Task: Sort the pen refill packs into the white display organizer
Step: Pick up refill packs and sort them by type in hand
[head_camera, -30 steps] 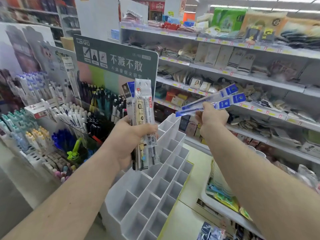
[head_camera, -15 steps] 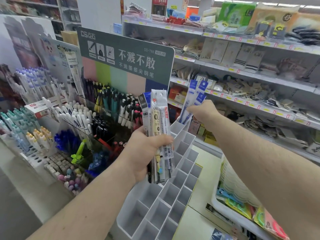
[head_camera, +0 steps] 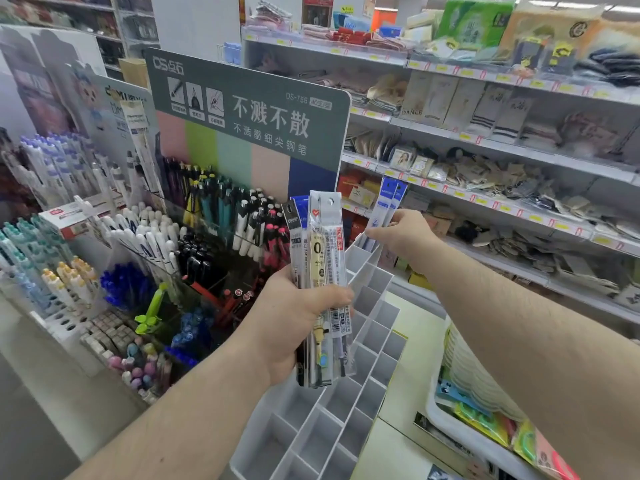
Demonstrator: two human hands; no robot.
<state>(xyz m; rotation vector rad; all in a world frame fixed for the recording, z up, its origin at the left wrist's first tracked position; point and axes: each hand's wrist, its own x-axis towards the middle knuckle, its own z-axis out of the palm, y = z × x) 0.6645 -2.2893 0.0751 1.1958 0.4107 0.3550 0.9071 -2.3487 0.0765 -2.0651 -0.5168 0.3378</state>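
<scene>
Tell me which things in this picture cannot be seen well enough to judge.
Head view:
- Lower ends of the blue-topped refill packs: hidden by the right hand and the white plastic display organizer.
- Small print on the clear refill packs in the left hand: blurred.
- Organizer's near corner: cut off by the bottom edge.

You have two hands in view — the left hand (head_camera: 294, 323) and the right hand (head_camera: 405, 237). Your left grips a fanned bundle of refill packs (head_camera: 320, 271); at least four separate headers show at its top, though the ones behind overlap too much for you to count exactly. Your right pinches two blue-topped packs (head_camera: 391, 199), held together. There is one white display organizer (head_camera: 346, 410) — its compartments run in roughly three columns, with too many rows partly covered for a sure total. One green sign board (head_camera: 249, 112) stands behind the pens, showing five colour stripes.
</scene>
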